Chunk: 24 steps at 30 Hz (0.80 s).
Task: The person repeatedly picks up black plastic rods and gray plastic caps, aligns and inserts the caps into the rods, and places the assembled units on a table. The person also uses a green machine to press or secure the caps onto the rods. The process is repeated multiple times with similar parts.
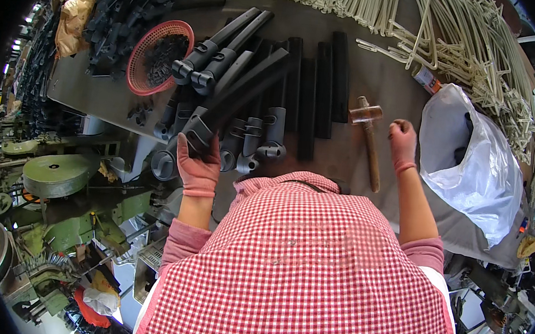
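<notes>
In a pink glove, my left hand is wrapped round the grey collar end of a long black plastic tube, which points up and to the right. Beside it lie several similar black tubes with round grey joint ends. My right hand, gloved too, is closed above the table, and whatever its fingers hold is hidden. To its left lies a hammer with a wooden handle. A white plastic bag stands to its right, with dark pieces showing inside.
A pink plastic basket of small black parts stands at the left, near a pile of black tubes. Bundles of pale bent metal rods cover the far side. A small can lies by the bag. Green machinery stands lower left.
</notes>
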{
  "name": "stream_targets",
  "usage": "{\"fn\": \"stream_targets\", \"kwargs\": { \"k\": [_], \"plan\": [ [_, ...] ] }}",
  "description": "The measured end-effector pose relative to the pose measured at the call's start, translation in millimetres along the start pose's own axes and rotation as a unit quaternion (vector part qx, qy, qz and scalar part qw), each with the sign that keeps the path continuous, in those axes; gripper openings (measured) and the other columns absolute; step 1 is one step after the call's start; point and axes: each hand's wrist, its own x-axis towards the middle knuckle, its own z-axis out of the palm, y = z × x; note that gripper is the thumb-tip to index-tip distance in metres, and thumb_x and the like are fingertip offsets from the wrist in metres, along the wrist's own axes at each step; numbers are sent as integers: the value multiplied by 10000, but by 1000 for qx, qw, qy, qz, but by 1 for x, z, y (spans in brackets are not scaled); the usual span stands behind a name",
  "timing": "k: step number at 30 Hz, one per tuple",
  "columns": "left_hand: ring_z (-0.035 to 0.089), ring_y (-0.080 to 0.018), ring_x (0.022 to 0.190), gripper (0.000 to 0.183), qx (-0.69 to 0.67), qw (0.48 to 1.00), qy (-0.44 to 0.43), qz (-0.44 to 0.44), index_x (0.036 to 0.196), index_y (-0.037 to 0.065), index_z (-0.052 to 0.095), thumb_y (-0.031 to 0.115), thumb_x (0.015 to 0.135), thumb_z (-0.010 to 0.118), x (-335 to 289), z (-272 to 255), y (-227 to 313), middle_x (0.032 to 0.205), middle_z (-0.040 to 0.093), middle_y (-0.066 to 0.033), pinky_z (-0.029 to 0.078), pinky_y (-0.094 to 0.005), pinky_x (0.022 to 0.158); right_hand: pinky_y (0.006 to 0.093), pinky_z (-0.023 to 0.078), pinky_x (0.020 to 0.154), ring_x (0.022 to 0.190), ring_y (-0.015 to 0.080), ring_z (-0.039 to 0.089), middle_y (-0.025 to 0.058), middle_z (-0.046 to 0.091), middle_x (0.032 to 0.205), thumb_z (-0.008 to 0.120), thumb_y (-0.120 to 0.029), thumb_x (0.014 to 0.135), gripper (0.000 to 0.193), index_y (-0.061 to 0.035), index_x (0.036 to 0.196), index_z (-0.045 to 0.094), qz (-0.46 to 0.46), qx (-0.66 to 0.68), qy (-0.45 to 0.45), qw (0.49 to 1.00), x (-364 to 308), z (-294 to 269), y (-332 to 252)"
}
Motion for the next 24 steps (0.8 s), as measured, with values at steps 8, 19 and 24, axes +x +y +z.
{"fn": "stream_targets", "kwargs": {
  "k": [8, 19, 24],
  "plan": [
    [713, -337, 984, 533, -138, 984, 80, -79, 1194, -31, 621, 416, 916, 708, 43, -3, -46, 1087, 710, -207, 614, -462, 923, 452, 543, 908, 1058, 343, 658, 169, 664, 1095, 674, -208, 867, 350, -104, 1198, 620, -346, -215, -259, 876, -54, 114, -19],
    [696, -179, 971, 171, 397, 895, -183, -91, 1155, 28, 637, 91, 997, 613, 15, 50, -74, 1104, 699, -109, 595, -302, 821, 633, 218, 1152, 1417, 388, 348, 218, 369, 1561, 701, -468, 833, 514, -231, 1283, 631, -248, -424, -241, 837, -24, 190, -91],
    [636, -327, 1131, 378, 740, 523, -277, 318, 1245, -12, 594, 120, 896, 658, 82, 86, -99, 1206, 657, -173, 500, -403, 1007, 643, 120, 1190, 1479, 405, 260, 228, 296, 1608, 722, -553, 793, 778, -162, 1428, 501, -221, -434, -198, 851, 4, 205, -96]
  ]
}}
